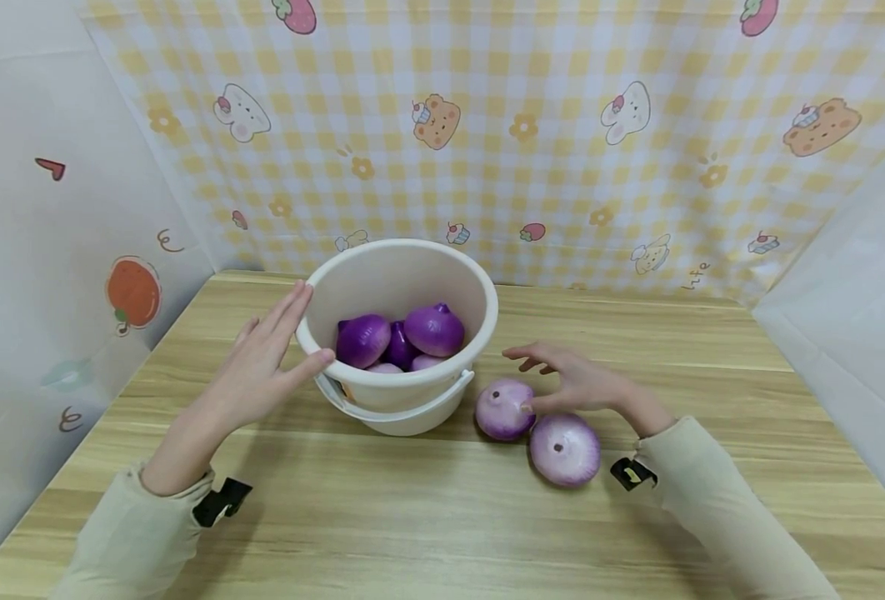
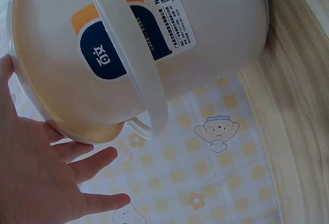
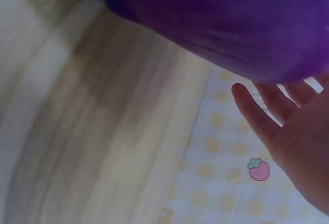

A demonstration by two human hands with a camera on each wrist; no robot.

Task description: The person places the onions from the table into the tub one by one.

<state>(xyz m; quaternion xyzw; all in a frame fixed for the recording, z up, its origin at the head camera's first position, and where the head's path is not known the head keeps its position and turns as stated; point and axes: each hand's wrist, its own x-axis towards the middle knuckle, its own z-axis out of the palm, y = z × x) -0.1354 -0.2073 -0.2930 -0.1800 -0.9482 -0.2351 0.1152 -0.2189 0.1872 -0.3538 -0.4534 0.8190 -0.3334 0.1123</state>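
Note:
A white bucket [image 1: 405,388] stands upright with several purple onions [image 1: 434,331] inside. My left hand [image 1: 258,371] rests at its left rim with the fingers straight and spread, the thumb on the near side. In the left wrist view, the bucket's handle [image 2: 134,54] hangs down across its printed label [image 2: 177,26]. Two paler purple onions lie close together to the right of the bucket: one nearer it [image 1: 504,421], the other front right [image 1: 565,458]. Over them hovers my right hand [image 1: 581,380], fingers loosely bent and apart, thumb overlapping the nearer onion. A purple onion [image 3: 231,23] fills the top of the right wrist view.
Everything stands on a wood-grain table [image 1: 412,525]. Behind it hangs a yellow checked cloth [image 1: 480,175] with cartoon prints, and a white printed sheet [image 1: 30,250] covers the left side. Black straps [image 1: 222,502] sit at both sleeve cuffs.

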